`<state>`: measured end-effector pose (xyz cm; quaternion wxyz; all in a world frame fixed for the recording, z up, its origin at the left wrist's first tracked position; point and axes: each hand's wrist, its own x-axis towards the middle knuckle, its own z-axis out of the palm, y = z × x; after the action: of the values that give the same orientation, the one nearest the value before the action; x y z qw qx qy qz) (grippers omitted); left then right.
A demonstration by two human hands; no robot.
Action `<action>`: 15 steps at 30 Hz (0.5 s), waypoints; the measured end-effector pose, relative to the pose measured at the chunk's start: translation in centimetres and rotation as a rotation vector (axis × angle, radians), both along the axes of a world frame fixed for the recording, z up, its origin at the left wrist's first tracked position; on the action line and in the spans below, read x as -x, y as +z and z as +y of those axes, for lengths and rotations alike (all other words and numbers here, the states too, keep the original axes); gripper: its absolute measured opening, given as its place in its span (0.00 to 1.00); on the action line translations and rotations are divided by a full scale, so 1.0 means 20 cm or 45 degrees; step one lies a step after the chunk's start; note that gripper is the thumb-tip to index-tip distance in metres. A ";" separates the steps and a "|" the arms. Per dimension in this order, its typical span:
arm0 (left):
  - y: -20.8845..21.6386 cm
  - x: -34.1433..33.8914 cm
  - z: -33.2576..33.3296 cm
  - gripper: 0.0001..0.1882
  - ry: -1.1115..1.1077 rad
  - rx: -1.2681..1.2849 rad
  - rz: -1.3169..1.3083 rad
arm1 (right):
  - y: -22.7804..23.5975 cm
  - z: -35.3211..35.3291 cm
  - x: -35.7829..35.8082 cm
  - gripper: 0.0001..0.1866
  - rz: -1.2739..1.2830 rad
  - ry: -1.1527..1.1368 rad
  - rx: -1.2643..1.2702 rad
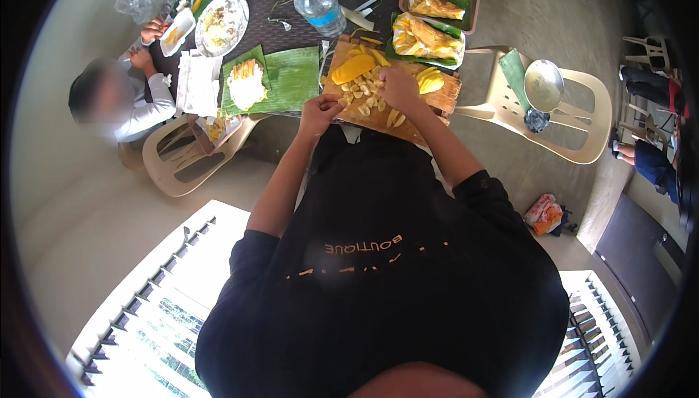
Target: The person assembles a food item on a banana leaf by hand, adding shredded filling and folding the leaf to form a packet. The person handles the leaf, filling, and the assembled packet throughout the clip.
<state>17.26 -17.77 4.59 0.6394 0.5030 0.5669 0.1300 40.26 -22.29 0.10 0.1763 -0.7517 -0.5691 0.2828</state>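
A wooden cutting board [450,93] lies at the table's near edge, spread with pale yellow banana slices [358,96]. My left hand [320,114] is at the board's left edge, thumb and fingertips pinched together; anything between them is too small to make out. Over the slices, my right hand [400,91] is closed, its fingertips partly hidden. A yellow mango piece [352,69] sits at the far left of the board, and sliced yellow fruit [429,80] lies to the right of my right hand. Left of the board, a banana leaf [297,77] carries a pale topped food portion [247,85].
A water bottle [319,10] stands beyond the board. Filled wraps [428,37] rest on leaf-lined trays at the right. A patterned plate [222,23] is at the far left, near a seated person [149,110]. A metal bowl [544,85] sits on a plastic chair [588,117].
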 end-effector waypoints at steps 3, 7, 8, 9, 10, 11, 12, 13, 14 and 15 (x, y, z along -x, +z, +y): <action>0.01 0.02 -0.01 0.15 -0.029 -0.010 -0.001 | -0.01 0.00 0.00 0.12 0.094 -0.023 -0.017; 0.01 0.07 0.01 0.16 -0.046 0.065 -0.068 | -0.04 -0.03 0.03 0.10 0.127 -0.067 -0.051; 0.01 0.08 0.01 0.16 -0.040 0.078 -0.078 | -0.03 -0.03 0.04 0.09 0.091 -0.071 -0.062; 0.01 0.10 0.02 0.16 -0.034 0.092 -0.088 | -0.03 -0.04 0.05 0.08 0.054 -0.076 -0.072; 0.00 0.11 0.03 0.16 -0.055 0.093 -0.106 | -0.02 -0.05 0.06 0.08 0.018 -0.081 -0.082; -0.01 0.13 0.04 0.16 -0.076 0.095 -0.124 | -0.02 -0.05 0.06 0.08 0.028 -0.105 -0.081; -0.01 0.15 0.06 0.16 -0.097 0.097 -0.143 | -0.02 -0.06 0.06 0.07 0.037 -0.129 -0.079; -0.02 0.17 0.07 0.16 -0.100 0.104 -0.137 | -0.01 -0.06 0.05 0.07 0.046 -0.153 -0.076; -0.02 0.19 0.09 0.16 -0.095 0.113 -0.131 | 0.01 -0.06 0.05 0.08 0.055 -0.179 -0.041; -0.02 0.21 0.10 0.16 -0.090 0.122 -0.126 | 0.04 -0.06 0.05 0.08 0.064 -0.206 -0.006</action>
<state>13.03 -15.79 4.23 0.6942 0.4844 0.5220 0.1046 39.30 -23.42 0.83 0.2146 -0.7874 -0.5027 0.2850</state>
